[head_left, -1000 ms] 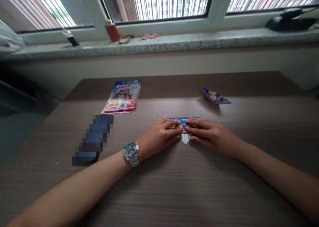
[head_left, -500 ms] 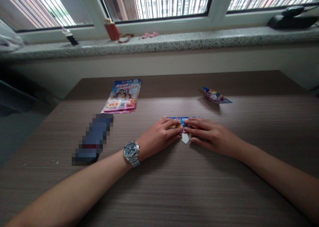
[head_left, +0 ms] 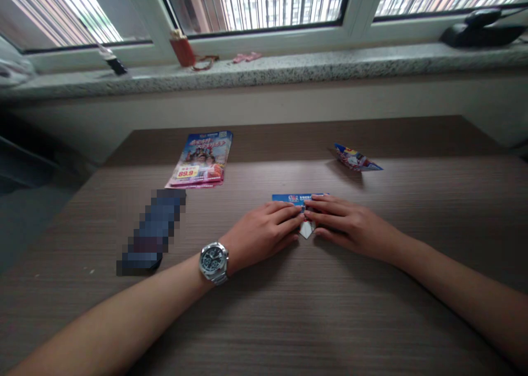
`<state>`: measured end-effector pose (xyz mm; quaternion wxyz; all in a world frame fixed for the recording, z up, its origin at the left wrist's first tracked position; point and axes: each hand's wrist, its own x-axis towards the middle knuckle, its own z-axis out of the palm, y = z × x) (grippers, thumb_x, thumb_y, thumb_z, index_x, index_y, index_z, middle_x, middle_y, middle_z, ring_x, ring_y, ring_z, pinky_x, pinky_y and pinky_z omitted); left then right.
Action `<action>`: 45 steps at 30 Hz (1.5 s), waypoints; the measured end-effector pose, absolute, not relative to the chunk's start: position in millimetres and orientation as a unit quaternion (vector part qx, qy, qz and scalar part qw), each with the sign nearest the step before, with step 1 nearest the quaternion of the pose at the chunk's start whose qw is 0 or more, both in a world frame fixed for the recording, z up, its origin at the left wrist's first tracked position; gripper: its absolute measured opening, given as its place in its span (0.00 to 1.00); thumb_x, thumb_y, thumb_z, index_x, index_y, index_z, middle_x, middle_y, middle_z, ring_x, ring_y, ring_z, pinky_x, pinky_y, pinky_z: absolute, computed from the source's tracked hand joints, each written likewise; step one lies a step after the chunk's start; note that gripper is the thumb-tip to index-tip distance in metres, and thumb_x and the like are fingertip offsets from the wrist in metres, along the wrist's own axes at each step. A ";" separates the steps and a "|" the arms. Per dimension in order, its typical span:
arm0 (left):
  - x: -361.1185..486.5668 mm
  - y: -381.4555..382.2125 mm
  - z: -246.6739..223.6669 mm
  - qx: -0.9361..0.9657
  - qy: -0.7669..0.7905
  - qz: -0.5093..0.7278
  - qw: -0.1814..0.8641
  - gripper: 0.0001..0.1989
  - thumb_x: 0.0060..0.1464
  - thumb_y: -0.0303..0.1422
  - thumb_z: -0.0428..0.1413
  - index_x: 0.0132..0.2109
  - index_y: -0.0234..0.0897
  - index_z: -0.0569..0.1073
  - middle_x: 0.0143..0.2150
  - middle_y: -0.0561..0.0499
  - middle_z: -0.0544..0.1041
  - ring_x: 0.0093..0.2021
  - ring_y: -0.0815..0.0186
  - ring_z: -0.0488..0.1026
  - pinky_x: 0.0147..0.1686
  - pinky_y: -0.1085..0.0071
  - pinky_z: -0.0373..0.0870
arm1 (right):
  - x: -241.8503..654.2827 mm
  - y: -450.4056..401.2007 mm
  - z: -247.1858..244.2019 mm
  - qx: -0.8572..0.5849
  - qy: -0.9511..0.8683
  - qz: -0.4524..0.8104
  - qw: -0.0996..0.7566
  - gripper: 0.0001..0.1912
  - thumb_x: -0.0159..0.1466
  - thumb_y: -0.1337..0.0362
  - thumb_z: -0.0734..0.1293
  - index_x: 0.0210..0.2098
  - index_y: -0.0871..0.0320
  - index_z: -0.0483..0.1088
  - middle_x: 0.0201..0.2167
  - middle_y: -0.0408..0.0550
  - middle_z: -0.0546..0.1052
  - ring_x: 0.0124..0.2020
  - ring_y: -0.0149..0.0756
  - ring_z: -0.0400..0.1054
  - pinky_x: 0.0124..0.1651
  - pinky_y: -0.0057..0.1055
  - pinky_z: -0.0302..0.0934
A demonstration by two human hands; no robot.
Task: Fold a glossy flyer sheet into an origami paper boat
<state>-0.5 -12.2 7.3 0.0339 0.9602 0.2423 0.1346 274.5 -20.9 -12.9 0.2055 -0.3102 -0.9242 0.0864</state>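
Note:
A folded glossy paper flyer (head_left: pixel 297 199) lies flat on the wooden table (head_left: pixel 264 321), printed blue along its far edge. Its white pointed tip (head_left: pixel 307 230) sticks out toward me between my hands. My left hand (head_left: pixel 262 235) presses its fingertips onto the fold from the left. My right hand (head_left: pixel 350 224) presses from the right, and its fingers nearly meet those of my left hand at the centre. The middle of the paper is hidden under my fingers. A steel wristwatch (head_left: pixel 213 262) sits on my left wrist.
A colourful flyer (head_left: pixel 198 160) lies beyond my hands, and a folded paper piece (head_left: pixel 357 158) lies at the far right. A pixelated dark object (head_left: pixel 152 230) rests to the left. Behind the table's far edge runs a granite windowsill (head_left: pixel 264 70) holding small items.
My left hand has slid slightly back toward me, uncovering more of the blue far edge of the folded paper. My right hand has barely moved.

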 end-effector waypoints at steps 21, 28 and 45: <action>3.0 -14.9 8.4 0.964 0.223 0.143 0.012 0.18 0.71 0.35 0.48 0.62 0.34 0.70 0.60 0.42 0.74 0.59 0.57 0.73 0.59 0.58 0.75 | 267.0 -25.9 -10.8 -0.355 -0.903 0.103 0.218 0.25 0.70 0.61 0.65 0.66 0.54 0.65 0.64 0.59 0.71 0.63 0.50 0.67 0.65 0.52 0.64; 4.5 -16.8 11.6 0.965 0.228 0.129 0.005 0.17 0.71 0.34 0.48 0.62 0.34 0.69 0.60 0.42 0.74 0.58 0.56 0.74 0.57 0.59 0.75 | 266.9 -26.3 -12.0 -0.349 -0.907 0.103 0.213 0.24 0.71 0.61 0.65 0.65 0.56 0.66 0.64 0.61 0.70 0.64 0.51 0.66 0.66 0.53 0.61; 5.3 -22.0 17.8 0.960 0.257 0.105 0.035 0.18 0.72 0.34 0.47 0.64 0.38 0.66 0.64 0.43 0.71 0.61 0.57 0.71 0.59 0.60 0.74 | 268.0 -30.1 -7.7 -0.364 -0.909 0.080 0.188 0.28 0.70 0.58 0.66 0.68 0.54 0.63 0.67 0.58 0.68 0.65 0.53 0.64 0.66 0.54 0.62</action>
